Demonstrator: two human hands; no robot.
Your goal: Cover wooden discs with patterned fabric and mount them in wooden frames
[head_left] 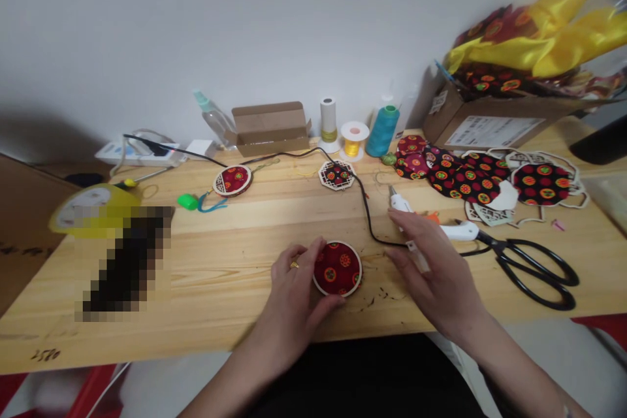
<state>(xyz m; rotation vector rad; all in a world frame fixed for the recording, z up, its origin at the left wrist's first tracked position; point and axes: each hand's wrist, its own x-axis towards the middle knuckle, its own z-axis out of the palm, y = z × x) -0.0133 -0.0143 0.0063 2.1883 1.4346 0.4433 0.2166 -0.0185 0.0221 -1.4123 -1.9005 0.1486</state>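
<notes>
My left hand [298, 287] is closed around the left edge of a round disc [337, 269] with dark red patterned fabric inside a pale wooden rim. The disc is at the front of the wooden table, fabric side up. To its right, my right hand [435, 274] has its fingers and thumb apart over a white hot glue gun [460, 230] lying on the table. Part of the gun is hidden behind the hand, so I cannot tell whether they touch. Black-handled scissors [539, 274] lie just right of this hand.
Two finished-looking fabric ornaments [234, 180] [337, 175] lie farther back, near a black cord [367, 209]. Thread spools [383, 130], an open small box [270, 130] and a spray bottle [214, 119] line the wall. Fabric pieces [470, 176] and a cardboard box [490, 121] are at right.
</notes>
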